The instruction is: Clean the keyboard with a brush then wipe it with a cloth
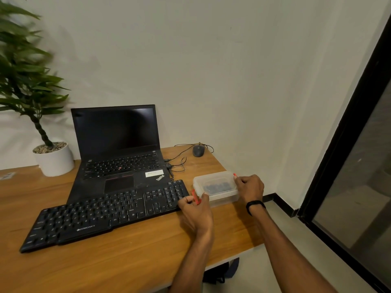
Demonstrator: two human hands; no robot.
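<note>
Nearest, left hand (pixel 195 210) and right hand (pixel 249 188) pinch red latches (pixel 196 198) on the box (pixel 215 187) at the desk's (pixel 127 261) right edge — likely unclipping its lid.

Green leafy plant (pixel 23 66): foliage blurred, cut by left edge. Dark contents (pixel 218 186) of translucent lidded plastic box (pixel 225 198): unidentifiable. Black plastic keyboard (pixel 101 216): near right corner covered by left hand (pixel 196 212); dark fabric bag (pixel 220 271) under wooden table (pixel 127 267) mostly hidden.

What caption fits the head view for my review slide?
Left hand and right hand grip the red clips of the clear box beside the keyboard.
</note>
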